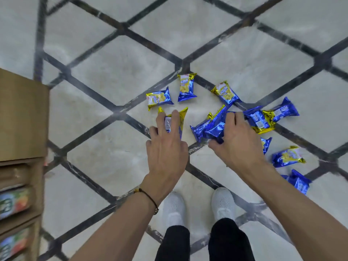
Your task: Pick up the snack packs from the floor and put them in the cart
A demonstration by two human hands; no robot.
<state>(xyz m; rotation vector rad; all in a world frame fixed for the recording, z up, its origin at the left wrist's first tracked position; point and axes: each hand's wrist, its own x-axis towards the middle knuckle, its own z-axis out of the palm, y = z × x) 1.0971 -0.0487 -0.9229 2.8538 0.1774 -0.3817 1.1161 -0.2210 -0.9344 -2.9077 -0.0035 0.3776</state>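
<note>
The left hand (165,147) rests on a gold-and-blue snack pack (182,117) lying on the floor (113,157), its fingers (176,119) spread almost straight across it, not closed round it. The right hand (237,142) curls its fingers round a bunch of blue packs (211,129), thumb underneath. Loose packs (186,87) lie scattered ahead and to the right. A cardboard box (22,115) stands at the left.

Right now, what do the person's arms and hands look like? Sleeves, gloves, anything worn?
Both bare: left hand and right hand ungloved, no sleeves in view. A thin dark cord bracelet with a gold bead circles the left wrist; the right wrist carries nothing.
</note>
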